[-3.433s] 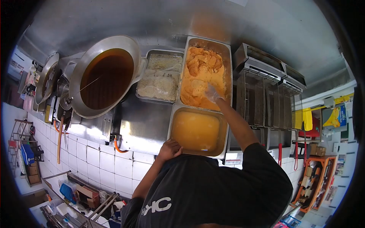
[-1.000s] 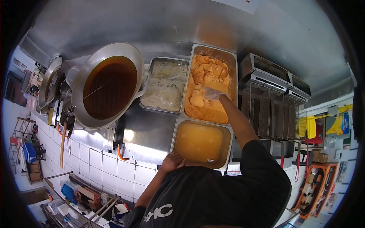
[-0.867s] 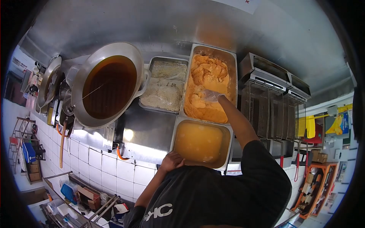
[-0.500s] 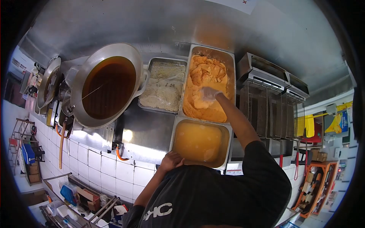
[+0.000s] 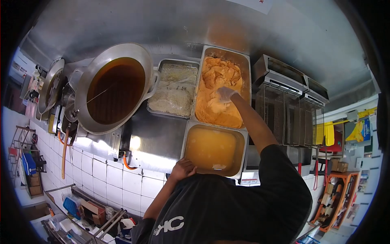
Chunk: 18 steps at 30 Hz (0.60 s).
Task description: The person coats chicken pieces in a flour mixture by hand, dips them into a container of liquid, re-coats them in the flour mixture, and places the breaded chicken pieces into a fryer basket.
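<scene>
My right hand, in a clear plastic glove, is over the orange powdery coating in a deep metal pan. Its fingers point down at the powder, and their tips blend into it. Clumped, coated pieces are heaped at the pan's far end. My bare left hand rests with curled fingers by the near left corner of a second metal pan. Cloudy orange-yellow liquid fills that pan. Whether the left fingers grip its rim is hidden.
A big wok of dark oil stands at the left with a thin rod in it. Between it and the coating lies a tray of plastic-covered pale food. Wire fryer baskets are at the right. A long wooden handle hangs off the left edge.
My right hand has shifted slightly up within the powder pan. My left hand stays by the liquid pan's corner, its fingers slightly less tucked. The whole view has moved a little.
</scene>
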Each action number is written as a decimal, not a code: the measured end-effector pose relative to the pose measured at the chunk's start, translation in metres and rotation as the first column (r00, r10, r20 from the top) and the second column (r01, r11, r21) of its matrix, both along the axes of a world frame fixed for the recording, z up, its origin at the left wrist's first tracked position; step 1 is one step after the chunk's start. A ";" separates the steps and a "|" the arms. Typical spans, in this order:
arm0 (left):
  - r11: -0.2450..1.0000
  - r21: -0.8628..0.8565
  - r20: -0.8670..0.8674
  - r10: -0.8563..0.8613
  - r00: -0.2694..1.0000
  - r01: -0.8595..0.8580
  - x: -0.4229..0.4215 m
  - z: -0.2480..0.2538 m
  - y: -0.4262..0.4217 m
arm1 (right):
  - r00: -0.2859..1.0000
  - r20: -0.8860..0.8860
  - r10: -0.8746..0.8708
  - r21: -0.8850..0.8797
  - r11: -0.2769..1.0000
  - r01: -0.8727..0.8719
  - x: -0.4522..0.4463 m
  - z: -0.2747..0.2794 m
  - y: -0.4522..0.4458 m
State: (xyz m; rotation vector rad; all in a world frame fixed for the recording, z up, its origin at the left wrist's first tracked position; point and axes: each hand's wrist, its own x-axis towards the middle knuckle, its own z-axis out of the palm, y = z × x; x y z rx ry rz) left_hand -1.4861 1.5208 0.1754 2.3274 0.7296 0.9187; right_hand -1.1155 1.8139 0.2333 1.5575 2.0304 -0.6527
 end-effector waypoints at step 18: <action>1.000 0.000 -0.036 -0.014 0.999 0.014 -0.003 -0.004 -0.001 | 0.958 -0.087 -0.273 0.057 0.959 0.278 0.006 -0.102 -0.036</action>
